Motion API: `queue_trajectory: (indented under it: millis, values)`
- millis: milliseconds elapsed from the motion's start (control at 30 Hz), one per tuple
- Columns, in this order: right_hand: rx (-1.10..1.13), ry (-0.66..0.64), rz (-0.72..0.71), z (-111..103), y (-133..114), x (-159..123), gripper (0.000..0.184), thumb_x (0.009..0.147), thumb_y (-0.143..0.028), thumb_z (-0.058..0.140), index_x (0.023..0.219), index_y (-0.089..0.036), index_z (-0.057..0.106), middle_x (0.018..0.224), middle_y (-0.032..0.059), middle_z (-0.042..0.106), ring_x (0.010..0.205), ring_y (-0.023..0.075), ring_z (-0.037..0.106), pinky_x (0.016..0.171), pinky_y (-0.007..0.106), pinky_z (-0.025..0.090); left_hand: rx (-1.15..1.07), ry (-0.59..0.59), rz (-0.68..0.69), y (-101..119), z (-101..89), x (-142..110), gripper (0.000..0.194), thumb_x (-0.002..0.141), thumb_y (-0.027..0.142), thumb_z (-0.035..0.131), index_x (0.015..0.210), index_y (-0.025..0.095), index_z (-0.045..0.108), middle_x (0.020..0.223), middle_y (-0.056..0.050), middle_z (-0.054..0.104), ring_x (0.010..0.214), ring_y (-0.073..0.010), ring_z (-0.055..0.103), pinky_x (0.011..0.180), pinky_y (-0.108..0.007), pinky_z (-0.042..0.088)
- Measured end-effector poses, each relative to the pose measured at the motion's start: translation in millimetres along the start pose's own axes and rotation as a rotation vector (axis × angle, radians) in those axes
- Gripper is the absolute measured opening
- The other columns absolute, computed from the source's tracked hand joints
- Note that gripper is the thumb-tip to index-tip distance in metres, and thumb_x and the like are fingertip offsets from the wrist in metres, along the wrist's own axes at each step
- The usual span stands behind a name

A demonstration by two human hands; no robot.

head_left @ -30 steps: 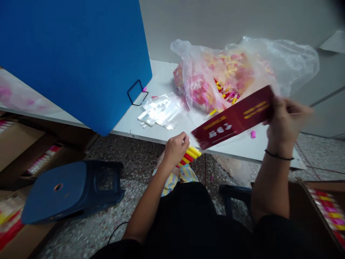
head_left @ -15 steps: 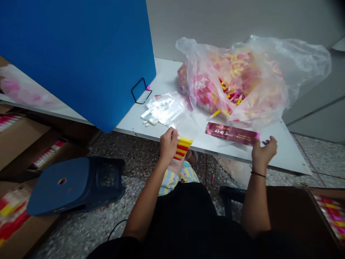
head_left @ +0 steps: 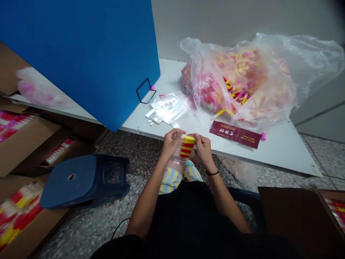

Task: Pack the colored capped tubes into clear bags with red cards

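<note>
Both hands on packet of red and yellow sticks (head_left: 185, 146), held over lap, just off table's near edge. Left hand (head_left: 171, 142) closed, fingers pinching its left side; right hand (head_left: 204, 148) part-curled, thumb and fingers gripping the right upper corner. Maroon card (head_left: 235, 134) flat on white table (head_left: 285, 149), pink cap (head_left: 263, 136) beside its right end. Clear sleeves (head_left: 172, 108) left of big plastic bag (head_left: 242, 79).

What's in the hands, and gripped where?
A clear pack of red and yellow sticks: left hand at its pale end, right hand at the upper corner of its coloured end.
</note>
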State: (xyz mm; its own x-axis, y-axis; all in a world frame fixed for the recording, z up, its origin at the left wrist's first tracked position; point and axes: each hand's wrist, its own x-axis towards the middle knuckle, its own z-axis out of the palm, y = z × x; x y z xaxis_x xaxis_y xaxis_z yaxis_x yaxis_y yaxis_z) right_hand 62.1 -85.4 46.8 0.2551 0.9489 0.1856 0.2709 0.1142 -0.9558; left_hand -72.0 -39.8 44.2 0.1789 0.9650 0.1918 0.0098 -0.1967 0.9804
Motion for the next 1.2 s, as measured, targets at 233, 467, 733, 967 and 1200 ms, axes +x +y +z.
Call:
queue_trajectory:
  millis: [233,467,733,967,1200]
  values:
    - [0.054,-0.068,0.002,-9,-10,-3,0.038,0.085,-0.047,0.046,0.09,-0.018,0.071,0.092,0.0061,0.072,0.086,0.0217,0.064,0.074,0.031,0.05,-0.021,-0.023,-0.012,4,0.2,-1,0.028,0.077,0.04,0.06,0.068,0.014,0.065,0.067,-0.001,0.064,0.065,-0.014,0.057,0.065,-0.024,0.044]
    - [-0.061,-0.089,-0.038,-19,-16,4,0.037,0.085,-0.044,0.047,0.076,-0.016,0.07,0.076,0.0048,0.07,0.074,0.0206,0.063,0.067,0.03,0.047,0.028,-0.001,0.043,14,5.8,-4,0.028,0.078,0.042,0.059,0.073,0.015,0.065,0.072,-0.003,0.065,0.073,-0.0157,0.059,0.07,-0.025,0.045]
    - [-0.05,-0.174,-0.013,-32,-21,6,0.043,0.084,-0.052,0.047,0.08,-0.016,0.071,0.077,0.0038,0.07,0.075,0.0199,0.063,0.067,0.03,0.048,-0.018,0.003,0.058,26,3.2,-4,0.019,0.078,0.028,0.057,0.064,0.016,0.058,0.063,0.002,0.055,0.062,-0.0116,0.05,0.062,-0.023,0.038]
    - [0.012,-0.428,0.026,-53,-19,9,0.039,0.083,-0.049,0.052,0.084,-0.016,0.073,0.08,0.0044,0.071,0.075,0.0197,0.065,0.069,0.031,0.053,0.014,-0.058,0.0,27,2.6,-6,0.023,0.077,0.036,0.059,0.068,0.015,0.062,0.066,0.0,0.059,0.065,-0.013,0.052,0.062,-0.023,0.04]
    - [-0.016,-0.529,0.148,-62,-13,13,0.045,0.084,-0.051,0.049,0.092,-0.012,0.07,0.084,0.0081,0.071,0.078,0.0204,0.066,0.06,0.027,0.053,0.111,-0.077,0.032,26,2.6,-4,0.026,0.077,0.038,0.06,0.072,0.014,0.064,0.071,-0.002,0.062,0.069,-0.0138,0.054,0.066,-0.023,0.04]
